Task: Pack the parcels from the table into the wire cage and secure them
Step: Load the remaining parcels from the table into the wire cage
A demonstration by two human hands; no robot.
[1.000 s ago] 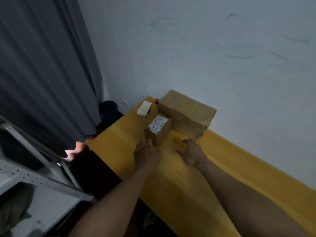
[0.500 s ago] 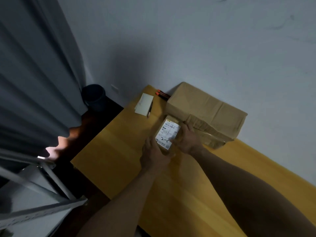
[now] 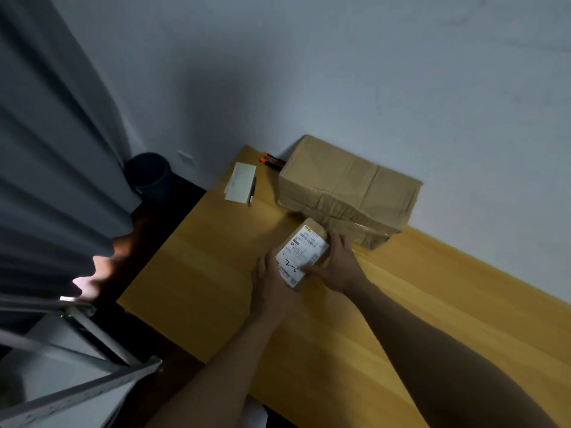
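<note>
A small brown parcel (image 3: 304, 250) with a white shipping label marked "2-3" is held between both hands over the yellow table (image 3: 216, 257). My left hand (image 3: 270, 287) grips its near left side. My right hand (image 3: 338, 265) grips its right side, thumb lying across the label. Just behind it, a large brown cardboard parcel (image 3: 349, 188) lies on the table against the wall. Whether the small parcel still touches the table cannot be told.
A white pad (image 3: 241, 182) with a pen beside it lies at the table's far corner, with orange-capped markers (image 3: 270, 160) behind. A dark bin (image 3: 150, 174) stands on the floor by the grey curtain (image 3: 52, 149). A grey metal frame (image 3: 77, 366) fills the lower left.
My hands went from resting near the small parcel to gripping it from both sides. The view has shifted closer to the table.
</note>
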